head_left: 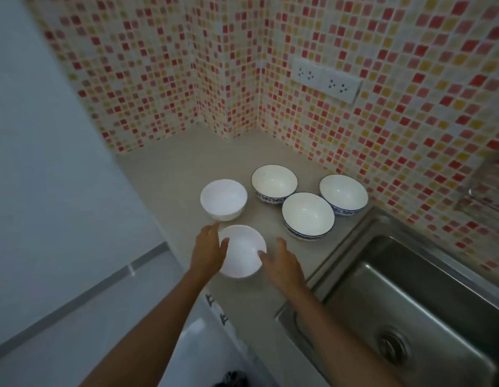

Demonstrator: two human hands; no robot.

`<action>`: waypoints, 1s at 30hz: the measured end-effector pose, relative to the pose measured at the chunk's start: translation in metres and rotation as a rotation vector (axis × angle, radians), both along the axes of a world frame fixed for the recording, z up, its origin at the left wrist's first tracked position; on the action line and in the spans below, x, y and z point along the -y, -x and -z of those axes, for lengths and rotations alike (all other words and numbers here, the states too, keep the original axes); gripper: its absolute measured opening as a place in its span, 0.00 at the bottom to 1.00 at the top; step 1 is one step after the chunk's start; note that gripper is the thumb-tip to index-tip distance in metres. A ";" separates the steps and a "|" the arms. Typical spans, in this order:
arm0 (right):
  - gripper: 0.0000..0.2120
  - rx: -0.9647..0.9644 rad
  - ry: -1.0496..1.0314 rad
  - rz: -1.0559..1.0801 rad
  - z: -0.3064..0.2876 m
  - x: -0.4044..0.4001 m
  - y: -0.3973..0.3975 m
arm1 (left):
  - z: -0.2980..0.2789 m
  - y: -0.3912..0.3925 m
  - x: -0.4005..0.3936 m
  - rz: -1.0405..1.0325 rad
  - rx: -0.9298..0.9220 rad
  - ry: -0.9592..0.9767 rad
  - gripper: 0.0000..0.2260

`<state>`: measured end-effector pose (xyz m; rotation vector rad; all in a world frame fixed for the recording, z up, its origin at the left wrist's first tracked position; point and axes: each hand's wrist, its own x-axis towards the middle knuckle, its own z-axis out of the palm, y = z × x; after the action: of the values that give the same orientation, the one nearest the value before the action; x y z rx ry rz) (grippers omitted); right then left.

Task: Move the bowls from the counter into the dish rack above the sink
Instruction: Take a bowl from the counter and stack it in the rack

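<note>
Bowls, five in number, are seen upright on the counter (170, 174), grouped between its front edge and the tiled back wall (354, 113). The nearest plain white bowl (242, 251) is placed close to the front edge. It is flanked by both hands: the left hand (208, 251) is laid against its left side with the thumb hooked over the rim, and the right hand (283, 265) is held at its right side with a fingertip at the rim and the remaining fingers spread. Whether the bowl is lifted off the surface cannot be told. A second plain white bowl (223, 199) is set just behind it. Three blue-rimmed bowls are clustered toward the sink-side edge: the rear one (274, 183), the middle one (308, 215) nearest the sink (396, 303), and the one closest to the wall (343, 194). A double wall socket (325, 81) is mounted on the tiles above them.
</note>
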<state>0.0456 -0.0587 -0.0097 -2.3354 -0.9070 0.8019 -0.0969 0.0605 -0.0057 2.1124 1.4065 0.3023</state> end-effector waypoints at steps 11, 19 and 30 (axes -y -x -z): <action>0.21 -0.074 0.100 0.106 0.022 -0.032 0.018 | 0.031 0.007 -0.023 0.026 0.108 0.249 0.15; 0.21 -0.085 -0.073 0.298 -0.009 -0.008 -0.007 | -0.020 -0.033 -0.017 0.020 0.397 0.442 0.15; 0.17 0.215 -0.408 0.643 -0.130 0.096 -0.106 | -0.129 -0.187 0.061 0.396 0.681 0.725 0.20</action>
<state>0.1517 -0.1549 0.1200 -2.1591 -0.3052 0.0905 0.0902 -0.0008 0.1236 1.4258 0.5521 0.2604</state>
